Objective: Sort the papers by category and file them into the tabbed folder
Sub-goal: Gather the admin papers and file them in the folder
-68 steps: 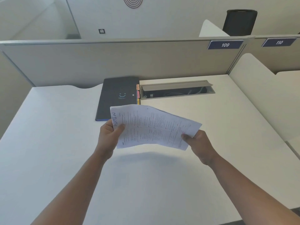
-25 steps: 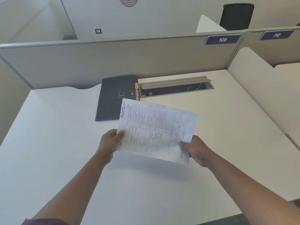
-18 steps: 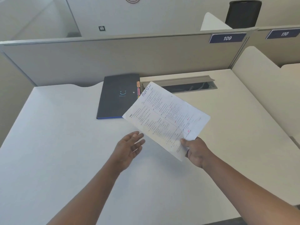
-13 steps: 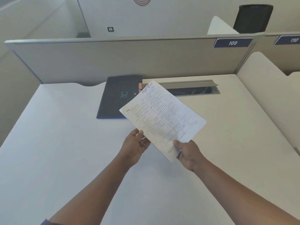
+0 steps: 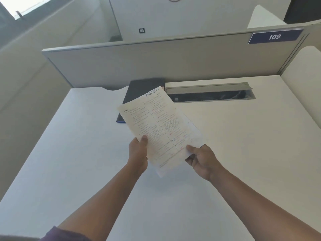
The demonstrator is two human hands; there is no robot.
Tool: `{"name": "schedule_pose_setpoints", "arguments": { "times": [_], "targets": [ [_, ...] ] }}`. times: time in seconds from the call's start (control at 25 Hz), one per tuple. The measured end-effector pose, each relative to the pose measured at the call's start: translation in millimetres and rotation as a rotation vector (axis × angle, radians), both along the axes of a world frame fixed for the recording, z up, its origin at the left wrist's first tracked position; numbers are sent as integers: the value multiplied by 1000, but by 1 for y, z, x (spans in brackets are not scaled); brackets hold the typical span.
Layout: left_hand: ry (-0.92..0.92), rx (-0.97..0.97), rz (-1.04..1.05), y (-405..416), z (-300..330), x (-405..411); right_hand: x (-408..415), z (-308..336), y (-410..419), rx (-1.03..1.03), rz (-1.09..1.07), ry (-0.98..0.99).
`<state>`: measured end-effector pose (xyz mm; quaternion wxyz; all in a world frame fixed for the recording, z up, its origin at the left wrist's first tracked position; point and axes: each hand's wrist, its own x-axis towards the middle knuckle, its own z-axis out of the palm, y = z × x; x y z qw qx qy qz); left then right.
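Nearest, the left hand (image 5: 139,152) pinches the left edge of the papers (image 5: 159,126), thumb on top, and the right hand (image 5: 202,159) grips their lower right corner, fingers curled beneath. The stack hangs above the table (image 5: 243,153), tilted, with "ADMIN" handwritten at its far end. It looks light, thin and floppy, likely to sag or slide apart, so holding 2 opposite edges suits it. Beyond, the dark folder (image 5: 139,91) lies closed against the partition (image 5: 156,63), partly hidden by the papers, beside an open cable tray (image 5: 210,94). Compared with 0.5 s ago, the left thumb has moved onto the sheet, and the stack sits more upright toward the folder.
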<state>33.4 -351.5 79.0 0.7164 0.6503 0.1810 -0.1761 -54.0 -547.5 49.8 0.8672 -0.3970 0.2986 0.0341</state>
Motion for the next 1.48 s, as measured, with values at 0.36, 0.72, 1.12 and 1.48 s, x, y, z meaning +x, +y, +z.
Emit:
{"name": "schedule_pose_setpoints", "arguments": {
  "times": [0.36, 0.72, 1.12, 1.48],
  "targets": [
    [-79, 182, -385, 76, -3, 51, 33, -5, 16, -301, 270, 101],
    [-27, 291, -584, 122, -44, 128, 77, -28, 81, -413, 129, 243],
    [-418, 796, -515, 94, -87, 154, 111, -45, -21, -309, -247, 255],
    [-722, 1155, -641, 38, -119, 184, 150, -82, -64, -335, -262, 252]
  ]
}}
